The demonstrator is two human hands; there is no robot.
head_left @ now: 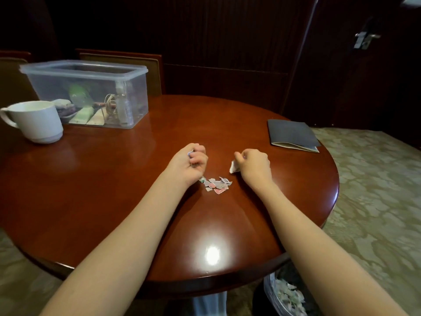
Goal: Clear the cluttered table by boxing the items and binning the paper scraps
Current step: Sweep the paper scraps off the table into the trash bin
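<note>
A small heap of torn paper scraps [217, 184] lies on the round wooden table [114, 179], between my two wrists. My left hand [191, 159] is curled into a fist just left of the heap, with bits of paper showing between its fingers. My right hand [252, 163] is closed to the right of the heap, with a white scrap [233, 167] sticking out from under it. A clear plastic box [91, 71] at the back left holds several small items. A bin [287, 295] with paper scraps in it stands under the table's near right edge.
A white cup [36, 120] stands at the left, in front of the box. A dark folder [292, 134] lies at the table's right edge. Chairs [155, 71] stand behind the table. Patterned carpet [376, 190] covers the floor to the right.
</note>
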